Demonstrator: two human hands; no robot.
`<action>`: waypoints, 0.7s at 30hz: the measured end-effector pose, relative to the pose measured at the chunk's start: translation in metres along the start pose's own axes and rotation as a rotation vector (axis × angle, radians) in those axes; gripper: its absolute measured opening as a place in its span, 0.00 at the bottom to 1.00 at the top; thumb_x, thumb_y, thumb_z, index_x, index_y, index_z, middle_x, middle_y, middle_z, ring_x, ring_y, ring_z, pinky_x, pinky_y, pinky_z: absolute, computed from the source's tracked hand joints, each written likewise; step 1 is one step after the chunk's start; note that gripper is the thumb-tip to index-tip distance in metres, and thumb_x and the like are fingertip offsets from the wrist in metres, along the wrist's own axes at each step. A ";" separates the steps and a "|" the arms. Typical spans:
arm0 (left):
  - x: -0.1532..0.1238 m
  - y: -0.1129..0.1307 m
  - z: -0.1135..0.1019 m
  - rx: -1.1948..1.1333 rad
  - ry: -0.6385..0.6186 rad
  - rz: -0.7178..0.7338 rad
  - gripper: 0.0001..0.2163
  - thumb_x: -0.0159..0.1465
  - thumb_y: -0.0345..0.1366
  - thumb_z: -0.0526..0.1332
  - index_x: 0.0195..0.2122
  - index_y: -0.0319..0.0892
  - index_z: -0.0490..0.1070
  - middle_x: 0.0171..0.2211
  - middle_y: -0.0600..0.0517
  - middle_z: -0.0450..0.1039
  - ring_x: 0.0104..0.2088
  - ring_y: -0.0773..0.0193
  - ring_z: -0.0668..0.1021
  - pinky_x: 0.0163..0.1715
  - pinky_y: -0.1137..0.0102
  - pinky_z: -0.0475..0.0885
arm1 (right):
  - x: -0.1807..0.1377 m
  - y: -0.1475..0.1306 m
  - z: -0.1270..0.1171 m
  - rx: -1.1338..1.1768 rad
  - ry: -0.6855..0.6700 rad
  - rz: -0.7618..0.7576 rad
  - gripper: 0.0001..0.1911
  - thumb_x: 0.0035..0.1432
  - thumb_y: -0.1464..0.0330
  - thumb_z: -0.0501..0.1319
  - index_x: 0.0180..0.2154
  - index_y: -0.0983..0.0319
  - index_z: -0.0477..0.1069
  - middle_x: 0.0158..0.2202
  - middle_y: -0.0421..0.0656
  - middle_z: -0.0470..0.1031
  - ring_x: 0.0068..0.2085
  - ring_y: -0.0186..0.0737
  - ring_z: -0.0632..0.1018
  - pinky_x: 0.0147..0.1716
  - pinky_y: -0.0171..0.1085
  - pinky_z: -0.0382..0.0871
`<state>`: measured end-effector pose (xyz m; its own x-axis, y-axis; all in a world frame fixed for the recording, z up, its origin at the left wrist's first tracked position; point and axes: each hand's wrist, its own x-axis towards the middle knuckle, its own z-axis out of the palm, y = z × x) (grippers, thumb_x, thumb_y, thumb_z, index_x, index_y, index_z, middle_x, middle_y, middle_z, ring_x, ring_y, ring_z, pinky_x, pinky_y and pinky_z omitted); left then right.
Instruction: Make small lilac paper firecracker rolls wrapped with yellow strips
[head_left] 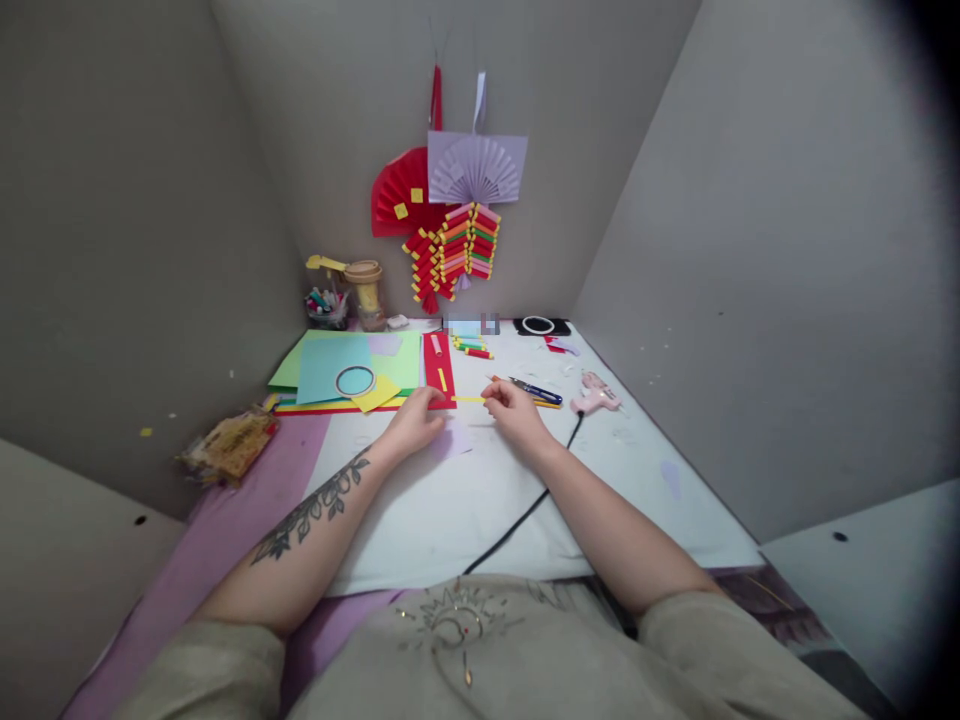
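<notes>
A narrow yellow paper strip [469, 400] spans the gap between my hands, just over the white table cover. My right hand [516, 412] pinches its right end between thumb and fingertips. Close to the strip's left end is my left hand [417, 422], its thumb and fingers curved and apart; whether they touch the strip I cannot tell. Beneath lies a pale purple paper piece [454, 440]. Just beyond, a red paper sheet [452, 372] carries a small yellow strip [442, 380] and a pink paper roll [436, 346]. Several coloured paper rolls [472, 347] lie farther back.
Coloured sheets [322, 365] with a tape roll [355, 381] lie to the left. Blue-handled scissors [540, 391] and a pink glue gun [596, 395] sit to the right, its black cord [517, 522] crossing the table. A phone [559, 327] lies behind. Paper fans [478, 170] hang on the wall.
</notes>
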<state>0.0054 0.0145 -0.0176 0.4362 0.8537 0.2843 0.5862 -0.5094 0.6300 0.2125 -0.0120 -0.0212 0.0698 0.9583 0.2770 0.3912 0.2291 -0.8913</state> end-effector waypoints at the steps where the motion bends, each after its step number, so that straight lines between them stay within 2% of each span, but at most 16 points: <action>1: -0.001 0.003 -0.001 -0.036 0.028 0.004 0.11 0.54 0.32 0.57 0.40 0.41 0.67 0.40 0.47 0.70 0.42 0.59 0.71 0.43 0.67 0.65 | -0.001 -0.001 0.000 -0.008 -0.004 -0.006 0.07 0.47 0.69 0.55 0.31 0.62 0.68 0.27 0.39 0.69 0.28 0.34 0.68 0.29 0.34 0.62; 4: -0.003 0.012 -0.002 -0.097 0.063 0.018 0.09 0.57 0.37 0.56 0.38 0.41 0.69 0.37 0.49 0.71 0.39 0.61 0.73 0.39 0.69 0.66 | -0.003 -0.005 0.002 -0.018 -0.036 -0.019 0.07 0.47 0.69 0.55 0.30 0.62 0.69 0.26 0.39 0.69 0.27 0.34 0.68 0.29 0.34 0.61; 8: -0.004 0.018 0.000 -0.079 0.056 0.017 0.07 0.57 0.36 0.56 0.25 0.40 0.69 0.28 0.52 0.71 0.31 0.64 0.72 0.33 0.70 0.65 | -0.006 -0.011 0.006 0.057 -0.059 -0.006 0.07 0.46 0.69 0.57 0.31 0.61 0.69 0.25 0.38 0.69 0.26 0.33 0.68 0.28 0.33 0.62; 10: -0.003 0.018 0.002 -0.105 0.066 -0.004 0.07 0.56 0.35 0.56 0.24 0.40 0.69 0.27 0.53 0.71 0.30 0.65 0.72 0.32 0.71 0.65 | -0.006 -0.012 0.008 0.164 -0.082 0.057 0.08 0.46 0.67 0.59 0.32 0.62 0.69 0.23 0.37 0.68 0.24 0.32 0.68 0.25 0.33 0.61; 13: -0.002 0.015 0.002 -0.138 0.068 -0.041 0.07 0.56 0.35 0.56 0.25 0.40 0.70 0.27 0.53 0.73 0.29 0.65 0.72 0.31 0.72 0.65 | -0.004 -0.010 0.010 0.278 -0.135 0.176 0.08 0.45 0.65 0.61 0.27 0.62 0.67 0.19 0.36 0.65 0.19 0.30 0.65 0.19 0.31 0.58; 17: -0.005 0.007 -0.007 -0.077 -0.052 -0.031 0.07 0.54 0.33 0.55 0.26 0.40 0.72 0.28 0.52 0.74 0.30 0.65 0.73 0.32 0.72 0.65 | -0.003 -0.006 0.010 0.388 -0.088 0.333 0.08 0.45 0.66 0.62 0.24 0.62 0.63 0.22 0.38 0.70 0.21 0.30 0.70 0.18 0.29 0.61; 21: -0.011 -0.002 -0.016 0.071 -0.228 0.061 0.06 0.51 0.32 0.58 0.28 0.41 0.74 0.29 0.52 0.75 0.31 0.64 0.73 0.32 0.73 0.65 | -0.005 -0.007 0.015 0.463 -0.153 0.513 0.11 0.46 0.67 0.63 0.25 0.61 0.60 0.31 0.43 0.74 0.28 0.33 0.77 0.23 0.29 0.67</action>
<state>-0.0114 0.0081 -0.0110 0.6103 0.7789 0.1446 0.5969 -0.5722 0.5624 0.1950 -0.0157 -0.0216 -0.0019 0.9702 -0.2424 -0.0892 -0.2416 -0.9663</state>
